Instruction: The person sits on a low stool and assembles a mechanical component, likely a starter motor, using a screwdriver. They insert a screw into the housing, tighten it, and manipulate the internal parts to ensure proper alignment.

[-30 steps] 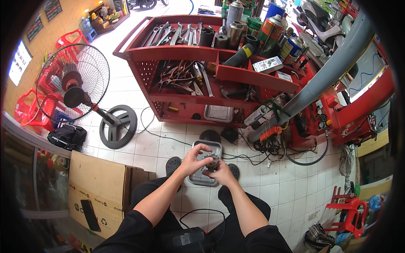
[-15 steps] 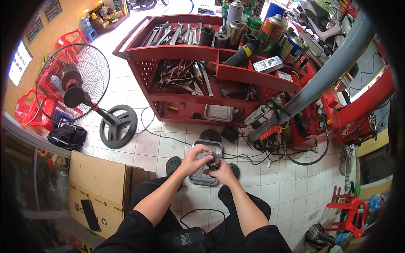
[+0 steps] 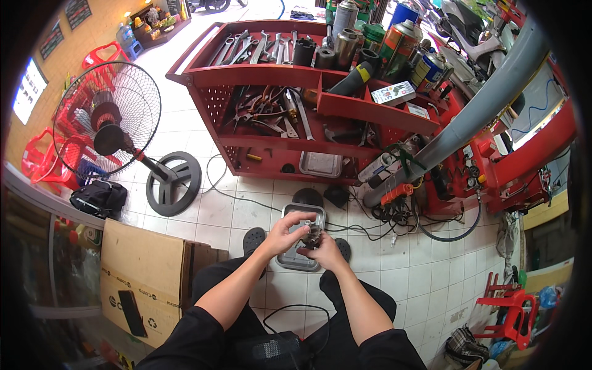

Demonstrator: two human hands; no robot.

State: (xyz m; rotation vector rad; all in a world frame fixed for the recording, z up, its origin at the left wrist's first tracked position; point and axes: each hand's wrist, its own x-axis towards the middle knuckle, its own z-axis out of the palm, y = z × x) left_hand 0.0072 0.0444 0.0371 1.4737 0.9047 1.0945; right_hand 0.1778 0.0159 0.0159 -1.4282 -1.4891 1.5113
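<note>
A dark, greasy metal part with a toothed or lobed outline point(image 3: 313, 235) is held up between my hands. My right hand point(image 3: 328, 251) grips it from below and from the right, fingers closed round its lower side. On the upper left, my left hand point(image 3: 283, 235) has its thumb at the part's edge and its forefinger reaching over the top. A small pale metal piece shows by that thumb tip; whether the left fingers pinch it I cannot make out. Beneath both hands a grey tray point(image 3: 298, 264) lies on the floor, its middle hidden by them.
A red tool trolley point(image 3: 259, 78) with wrenches, pliers, sockets and spray cans stands ahead. Left are a black floor fan point(image 3: 106, 126) and a cardboard box point(image 3: 145, 265) bearing a phone point(image 3: 132, 313). Cables point(image 3: 376, 221) trail over the tiles near a grey post point(image 3: 459, 126).
My left forefinger looks slightly more lifted and stretched over the metal part. The right hand keeps its grip in nearly the same place.
</note>
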